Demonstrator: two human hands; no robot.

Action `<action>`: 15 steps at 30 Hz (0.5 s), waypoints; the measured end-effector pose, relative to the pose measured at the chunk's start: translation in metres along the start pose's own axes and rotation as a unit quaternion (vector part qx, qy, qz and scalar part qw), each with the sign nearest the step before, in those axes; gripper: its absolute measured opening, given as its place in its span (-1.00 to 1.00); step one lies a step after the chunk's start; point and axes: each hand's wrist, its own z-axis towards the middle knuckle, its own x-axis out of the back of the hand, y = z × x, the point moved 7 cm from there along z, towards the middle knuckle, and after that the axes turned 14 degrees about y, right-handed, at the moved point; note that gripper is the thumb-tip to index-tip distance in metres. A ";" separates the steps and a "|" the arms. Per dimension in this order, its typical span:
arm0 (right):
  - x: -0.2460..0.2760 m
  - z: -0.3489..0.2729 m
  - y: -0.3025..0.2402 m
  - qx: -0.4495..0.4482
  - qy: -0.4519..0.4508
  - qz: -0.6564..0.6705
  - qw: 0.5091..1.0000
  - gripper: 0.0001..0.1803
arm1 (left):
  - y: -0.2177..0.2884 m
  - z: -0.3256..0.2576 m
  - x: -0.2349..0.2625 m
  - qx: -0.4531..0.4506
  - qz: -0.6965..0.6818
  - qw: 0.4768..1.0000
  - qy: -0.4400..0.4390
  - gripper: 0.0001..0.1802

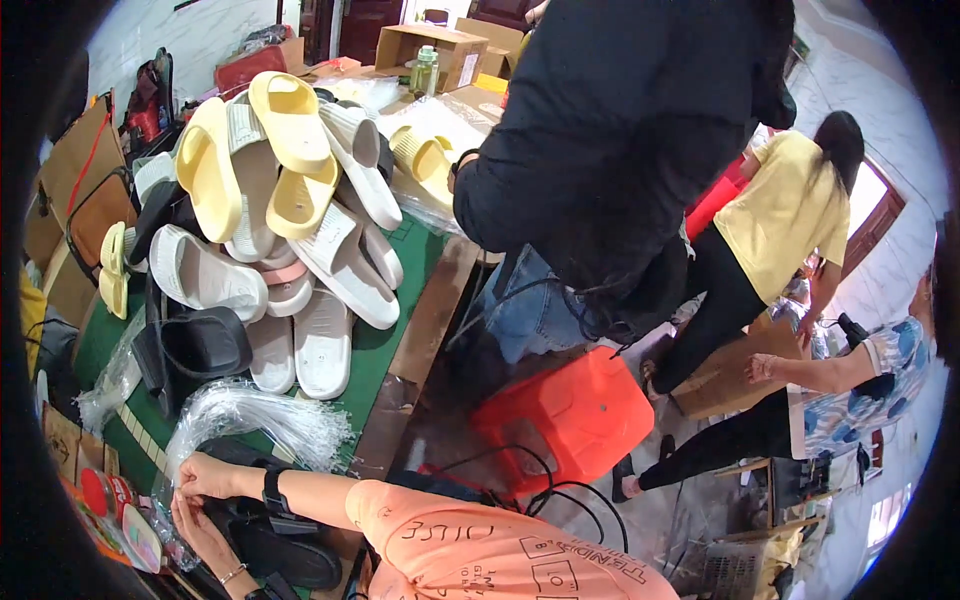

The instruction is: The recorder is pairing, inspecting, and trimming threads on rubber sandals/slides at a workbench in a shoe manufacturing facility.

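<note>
My right hand point(207, 475), with a black band on its wrist, is closed in a pinch. Close below it, my left hand point(193, 520) has its fingertips pinched together, almost touching the right. What lies between the fingers is too thin and small to make out. Beside my right hand a thick bundle of clear plastic strands point(275, 425) spreads on the green tabletop point(395, 345). Under my forearms lies a black slipper point(290, 555). Beyond the bundle rises a pile of slippers: yellow point(208, 170), white point(323, 345) and black point(207, 343).
A red plastic stool point(570, 420) stands right of the table, with black cables beside it. A person in black point(620, 130) leans over the table's far side. Two other people are at the right, near a cardboard box point(735, 370). Jars with red lids point(95, 490) stand at lower left.
</note>
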 end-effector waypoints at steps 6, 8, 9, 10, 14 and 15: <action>-0.005 -0.004 -0.013 -0.066 -0.021 -0.043 0.997 -0.83 | 0.061 -0.024 -0.031 -0.016 0.045 0.998 -0.032 -0.76; -0.003 -0.004 -0.016 -0.007 0.015 -0.202 0.979 -0.81 | 0.041 -0.022 -0.016 0.069 -0.081 0.994 0.012 -0.82; 0.001 -0.003 -0.006 -0.057 0.000 -0.117 0.991 -0.80 | 0.041 -0.015 -0.027 0.030 -0.064 0.997 -0.024 -0.83; 0.005 -0.002 0.002 -0.044 0.013 -0.092 0.995 -0.81 | 0.024 -0.016 -0.028 0.159 -0.204 0.966 0.028 -0.84; 0.000 -0.004 0.003 -0.048 -0.002 -0.138 0.989 -0.88 | 0.027 -0.019 -0.022 0.179 -0.203 0.959 0.086 -0.89; -0.001 -0.004 0.006 -0.067 0.001 -0.102 0.993 -0.89 | 0.026 -0.020 -0.020 0.176 -0.212 0.958 0.085 -0.89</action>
